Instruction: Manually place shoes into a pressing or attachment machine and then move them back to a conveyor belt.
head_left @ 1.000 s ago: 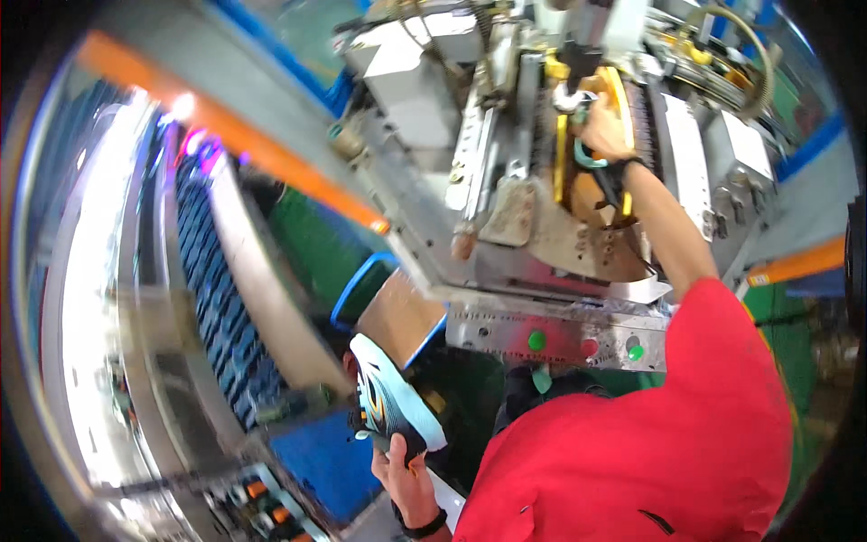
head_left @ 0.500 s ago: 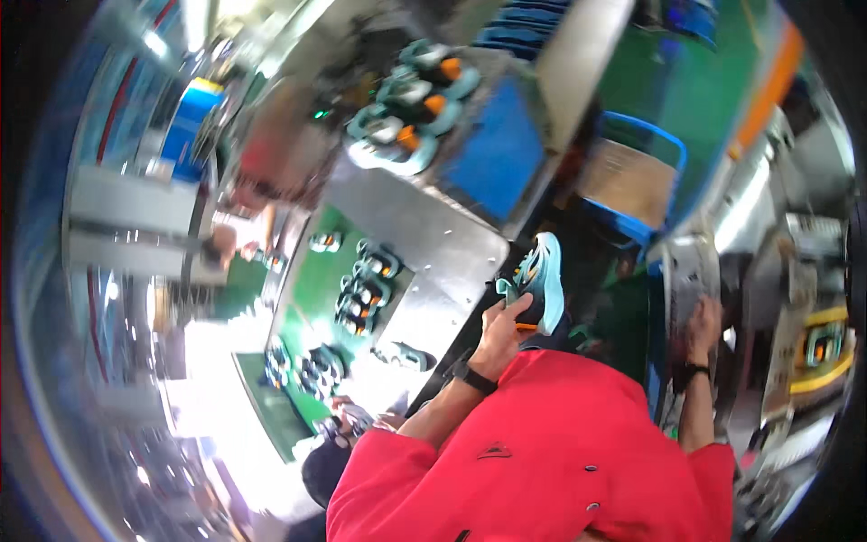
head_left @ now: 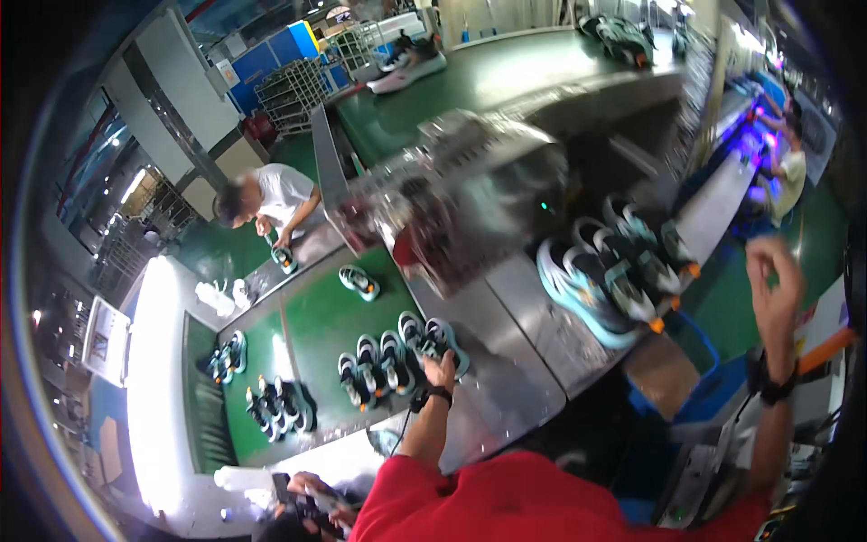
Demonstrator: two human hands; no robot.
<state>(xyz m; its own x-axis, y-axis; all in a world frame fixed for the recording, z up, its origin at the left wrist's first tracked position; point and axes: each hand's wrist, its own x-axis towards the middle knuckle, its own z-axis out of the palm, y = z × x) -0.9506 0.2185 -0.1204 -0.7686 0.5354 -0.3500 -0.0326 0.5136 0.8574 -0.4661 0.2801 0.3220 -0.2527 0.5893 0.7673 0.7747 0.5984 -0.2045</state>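
My left hand (head_left: 440, 369), a dark band on its wrist, is closed on the heel end of a sneaker (head_left: 444, 341) with a pale aqua sole. That sneaker stands at the right end of a row of similar sneakers (head_left: 366, 366), where the green belt (head_left: 312, 312) meets a metal table (head_left: 515, 388). Part of its heel is hidden by my fingers. Off to the right, my right hand (head_left: 777, 287) is raised in the air, fingers loosely curled with a gap to the thumb and nothing between them.
Several sneakers (head_left: 587, 294) with orange heel tabs stand on the metal surface between my hands. More sneakers (head_left: 275, 406) sit on the belt's left part. A machine (head_left: 488, 181) rises ahead. A co-worker (head_left: 284, 203) handles a sneaker across the belt; another person's hands (head_left: 316, 492) are at lower left.
The view has swung round to the left. The sneaker in my left hand has gone from beside my body to the row on the belt. My right hand has come up off the equipment.
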